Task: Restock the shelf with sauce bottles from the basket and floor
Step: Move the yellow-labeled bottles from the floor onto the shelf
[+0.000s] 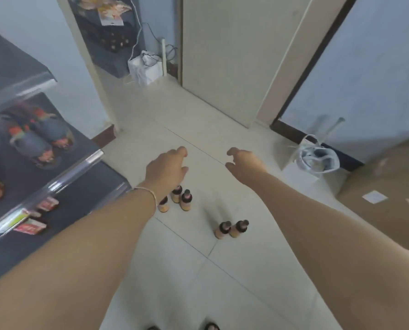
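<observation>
Bottles stand upright on the floor, two groups, below both my hands. Left hand is over the group of three, nearer; right hand further. Fingers loosely spread, holding nothing.

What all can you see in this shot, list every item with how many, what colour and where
sauce bottles: five, peach bodies with dark caps, upright on the floor, three below the left hand, two nearer the middle
shelf: one, dark grey tiers with clear edge strips, left side
shelf bottles: a blurred cluster, dark with red caps, middle tier
cardboard box: one, brown, right edge
white bags: two, one beside the box, one in the far doorway
door: one, pale, centre back
floor: pale tiles
bracelet: one, silver, left wrist
hands: two, bare, empty, left and right, fingers loosely open above the floor
</observation>
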The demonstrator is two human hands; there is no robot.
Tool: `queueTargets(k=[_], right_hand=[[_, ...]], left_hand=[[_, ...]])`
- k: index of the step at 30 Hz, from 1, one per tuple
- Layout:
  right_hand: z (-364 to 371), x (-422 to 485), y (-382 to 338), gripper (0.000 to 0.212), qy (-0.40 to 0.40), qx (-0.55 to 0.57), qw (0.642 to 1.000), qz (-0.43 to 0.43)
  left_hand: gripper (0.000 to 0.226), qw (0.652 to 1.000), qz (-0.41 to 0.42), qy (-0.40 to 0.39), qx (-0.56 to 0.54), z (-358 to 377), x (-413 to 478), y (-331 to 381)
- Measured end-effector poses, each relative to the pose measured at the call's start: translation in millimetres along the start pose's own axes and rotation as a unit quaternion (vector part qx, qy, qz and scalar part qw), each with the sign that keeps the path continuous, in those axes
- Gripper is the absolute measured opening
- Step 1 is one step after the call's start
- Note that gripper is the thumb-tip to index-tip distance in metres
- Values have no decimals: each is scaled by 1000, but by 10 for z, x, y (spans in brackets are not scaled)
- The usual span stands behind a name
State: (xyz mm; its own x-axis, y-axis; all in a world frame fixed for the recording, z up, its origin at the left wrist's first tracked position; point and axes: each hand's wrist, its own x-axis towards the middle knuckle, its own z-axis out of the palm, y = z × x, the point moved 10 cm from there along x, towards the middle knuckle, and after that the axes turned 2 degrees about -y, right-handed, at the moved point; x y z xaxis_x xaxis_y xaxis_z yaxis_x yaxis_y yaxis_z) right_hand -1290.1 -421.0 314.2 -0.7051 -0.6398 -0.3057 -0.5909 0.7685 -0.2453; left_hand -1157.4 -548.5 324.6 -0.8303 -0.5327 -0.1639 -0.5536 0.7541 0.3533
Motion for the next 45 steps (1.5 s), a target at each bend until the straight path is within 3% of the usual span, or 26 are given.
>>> queueTargets(k=[9, 16, 25, 30, 40, 45], right_hand=[[577, -19, 1702, 41, -30, 17, 996, 81], [1241, 124, 2456, 41, -44, 75, 985, 149], [3129, 553, 3129, 45, -70, 177, 965, 182], [4114, 834, 3442, 55, -61, 215, 957, 187], [5296, 1257, 3844, 84, -36, 329, 915, 230], [5611, 1483, 3816, 70, -9, 434, 874, 220]], left_hand=[[37, 995, 63, -68, 21, 1330, 332, 1234], [39, 989, 105, -104, 25, 2256, 677, 1487], [49, 972, 156, -173, 18, 4316, 872, 1136], [48, 978, 151, -143, -6, 5189, 1019, 813], [80, 979, 65, -105, -162, 6101, 1270, 176], [58, 962, 26, -126, -243, 6382, 1359, -22]])
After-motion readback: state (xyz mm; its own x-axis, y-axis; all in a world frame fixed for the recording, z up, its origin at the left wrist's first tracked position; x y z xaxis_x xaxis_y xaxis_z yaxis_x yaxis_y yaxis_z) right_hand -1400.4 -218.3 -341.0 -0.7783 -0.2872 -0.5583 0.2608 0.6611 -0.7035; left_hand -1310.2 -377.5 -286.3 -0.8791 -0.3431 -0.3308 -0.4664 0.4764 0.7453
